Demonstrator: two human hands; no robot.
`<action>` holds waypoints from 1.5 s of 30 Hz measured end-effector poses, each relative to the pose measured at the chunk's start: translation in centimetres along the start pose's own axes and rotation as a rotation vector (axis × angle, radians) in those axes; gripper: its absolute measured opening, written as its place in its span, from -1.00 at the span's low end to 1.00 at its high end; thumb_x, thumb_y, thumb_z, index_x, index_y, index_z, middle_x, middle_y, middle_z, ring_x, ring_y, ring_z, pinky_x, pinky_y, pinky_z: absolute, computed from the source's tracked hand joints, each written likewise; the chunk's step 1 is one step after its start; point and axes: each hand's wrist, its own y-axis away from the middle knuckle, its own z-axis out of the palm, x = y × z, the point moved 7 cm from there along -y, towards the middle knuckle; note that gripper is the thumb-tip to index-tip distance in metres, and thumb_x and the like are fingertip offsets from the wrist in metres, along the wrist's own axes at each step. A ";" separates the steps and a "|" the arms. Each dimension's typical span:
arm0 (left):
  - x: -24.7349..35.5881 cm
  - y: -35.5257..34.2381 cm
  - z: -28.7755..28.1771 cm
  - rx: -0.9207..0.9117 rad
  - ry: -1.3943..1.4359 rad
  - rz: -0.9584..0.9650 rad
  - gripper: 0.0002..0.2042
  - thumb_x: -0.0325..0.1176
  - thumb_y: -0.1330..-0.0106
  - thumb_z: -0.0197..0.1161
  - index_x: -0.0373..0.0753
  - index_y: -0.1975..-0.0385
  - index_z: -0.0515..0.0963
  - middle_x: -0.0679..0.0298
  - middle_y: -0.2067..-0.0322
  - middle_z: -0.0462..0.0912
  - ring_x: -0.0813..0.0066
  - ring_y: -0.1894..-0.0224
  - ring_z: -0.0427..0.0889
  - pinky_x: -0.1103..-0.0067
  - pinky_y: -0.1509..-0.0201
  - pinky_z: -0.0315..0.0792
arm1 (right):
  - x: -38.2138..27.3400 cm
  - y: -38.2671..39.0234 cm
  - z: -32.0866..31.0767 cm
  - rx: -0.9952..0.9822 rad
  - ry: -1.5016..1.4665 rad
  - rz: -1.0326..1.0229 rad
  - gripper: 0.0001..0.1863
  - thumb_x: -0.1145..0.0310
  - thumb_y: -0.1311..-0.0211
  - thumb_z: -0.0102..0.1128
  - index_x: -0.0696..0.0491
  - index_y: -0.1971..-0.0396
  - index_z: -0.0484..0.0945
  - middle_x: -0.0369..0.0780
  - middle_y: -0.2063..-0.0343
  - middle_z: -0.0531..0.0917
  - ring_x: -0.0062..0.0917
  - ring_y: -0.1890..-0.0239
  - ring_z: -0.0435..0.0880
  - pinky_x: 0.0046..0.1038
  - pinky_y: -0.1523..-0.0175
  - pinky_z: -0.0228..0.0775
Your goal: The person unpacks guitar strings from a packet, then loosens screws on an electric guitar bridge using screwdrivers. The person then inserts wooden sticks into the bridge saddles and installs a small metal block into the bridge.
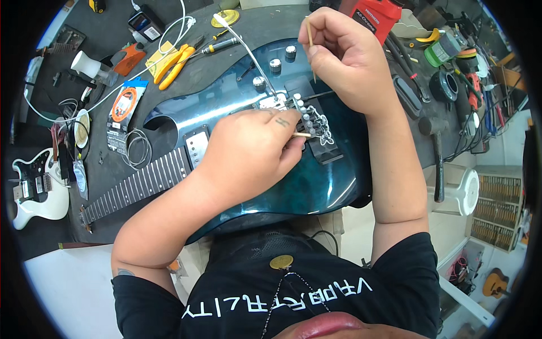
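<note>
A glossy teal electric guitar (336, 183) lies across the bench in front of me, its neck (132, 186) pointing to the lower left. My left hand (251, 150) rests over the body beside the chrome tremolo bridge (309, 117). Its fingers are closed, and a short pale wooden stick (301, 135) juts out between them. Above the bridge's right side, my right hand (341, 59) is raised, pinching a thin wooden stick (310, 35) held nearly upright. A white-tipped tremolo arm (248, 48) rises from the bridge toward the far side. Part of the bridge is hidden by my left hand.
Yellow-handled pliers (178, 66), a screwdriver (222, 45) and a string packet (124, 110) lie left of the guitar. A red bottle (375, 17) stands at the back. A hammer (435, 141) lies at the right edge. A white guitar body (42, 195) is far left.
</note>
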 end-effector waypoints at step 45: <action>-9.1 4.7 -8.4 0.214 1.344 -0.452 -0.72 -0.50 -0.37 0.42 -0.20 -0.03 0.56 0.25 0.16 0.75 0.68 0.22 0.63 0.67 0.21 0.44 | 3.1 -1.1 -1.9 0.182 -0.156 0.107 -0.81 0.56 -0.35 0.04 0.18 0.12 0.59 -0.43 0.49 0.52 -0.79 0.46 0.44 -0.64 0.33 0.29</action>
